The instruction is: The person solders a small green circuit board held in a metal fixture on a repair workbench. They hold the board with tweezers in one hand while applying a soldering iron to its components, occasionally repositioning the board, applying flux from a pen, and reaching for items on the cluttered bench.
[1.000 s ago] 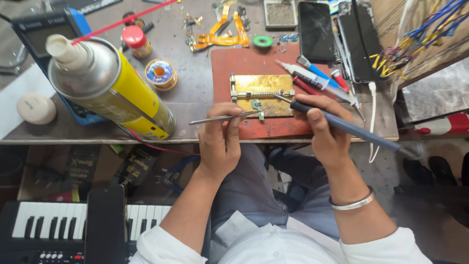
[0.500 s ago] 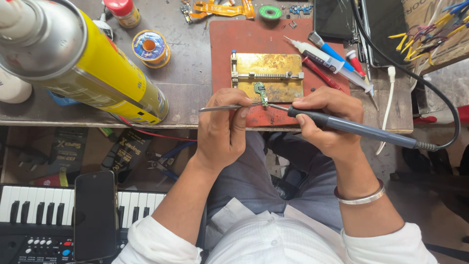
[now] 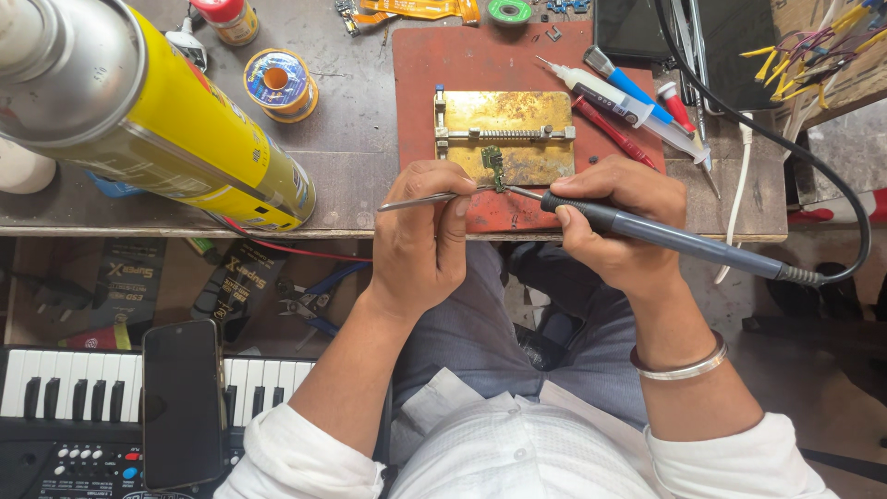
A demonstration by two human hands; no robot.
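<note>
Right hand [image 3: 617,222] is wrapped around the grey soldering iron [image 3: 665,236] like a pen, fingers fully closed on the handle, tip pointing left onto the small green circuit board [image 3: 492,166]. Left hand [image 3: 425,236] is pinched shut on a pair of metal tweezers [image 3: 430,198], whose points meet the same spot from the other side. So iron tip and tweezers are both touching the board, or as near as I can tell.

The board sits clamped in a brass-coloured holder [image 3: 517,125] on the red mat [image 3: 443,65], close to the front edge of the workbench [image 3: 351,120], about mid-width.

Looks to me like the soldering step itself, working one joint or tiny part at the board's lower end. I'd say whatever comes next needs really steady hands.

Along the right edge lie a syringe [image 3: 601,91] and pens; a solder spool [image 3: 277,81] and big yellow spray can [image 3: 176,129] are toward the left.
</note>
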